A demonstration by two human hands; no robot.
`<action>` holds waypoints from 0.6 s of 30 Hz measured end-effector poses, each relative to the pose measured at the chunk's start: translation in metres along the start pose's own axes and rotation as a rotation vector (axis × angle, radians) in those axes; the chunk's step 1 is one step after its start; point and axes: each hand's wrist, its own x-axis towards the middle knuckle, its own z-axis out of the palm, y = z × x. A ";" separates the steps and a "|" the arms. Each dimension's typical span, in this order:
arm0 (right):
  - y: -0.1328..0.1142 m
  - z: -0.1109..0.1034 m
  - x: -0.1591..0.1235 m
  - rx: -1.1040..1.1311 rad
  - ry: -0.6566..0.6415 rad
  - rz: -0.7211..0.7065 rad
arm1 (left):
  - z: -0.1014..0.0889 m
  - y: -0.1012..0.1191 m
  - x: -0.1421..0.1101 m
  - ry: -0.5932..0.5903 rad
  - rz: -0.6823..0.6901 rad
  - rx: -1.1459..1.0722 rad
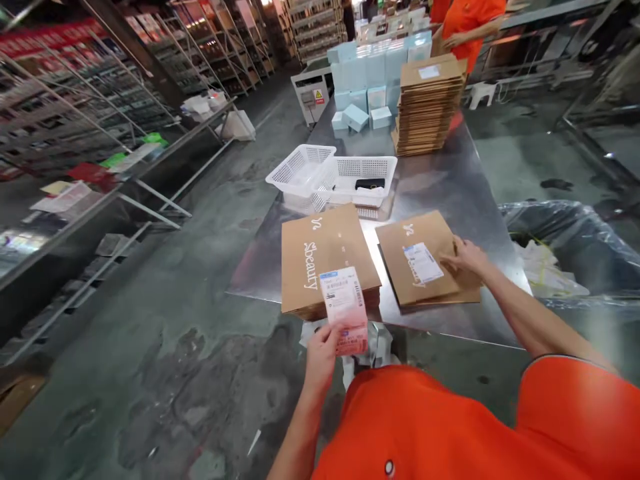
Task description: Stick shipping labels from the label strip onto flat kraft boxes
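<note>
My left hand (323,352) pinches a white and pink shipping label (345,309), held upright over the near edge of a stack of flat brown mailers (320,257) printed "Beauty". My right hand (463,260) rests with fingers curled on the right edge of a second brown mailer (425,263), which carries a white label (423,262) on its face. Both mailers lie on the steel table (450,180).
Two white mesh baskets (345,179) stand behind the mailers, one with a black item inside. Farther back are a tall stack of brown mailers (430,107) and pale blue boxes (375,73). A person in orange (470,27) stands beyond. A lined bin (570,247) is at right, shelving (75,120) at left.
</note>
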 end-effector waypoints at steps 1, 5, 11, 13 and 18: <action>-0.018 0.000 -0.003 -0.001 -0.019 -0.060 | 0.003 -0.001 -0.001 -0.020 -0.010 -0.001; -0.137 0.002 -0.035 0.516 -0.358 -0.604 | 0.013 -0.003 -0.005 -0.013 -0.006 0.030; -0.227 0.017 -0.096 0.564 -0.705 -0.790 | 0.007 0.015 -0.016 -0.002 0.187 -0.089; -0.229 0.022 -0.108 0.548 -0.690 -0.811 | 0.008 0.029 -0.014 0.036 0.245 -0.134; -0.234 0.026 -0.117 0.484 -0.602 -1.000 | 0.016 0.045 0.012 0.199 0.210 -0.034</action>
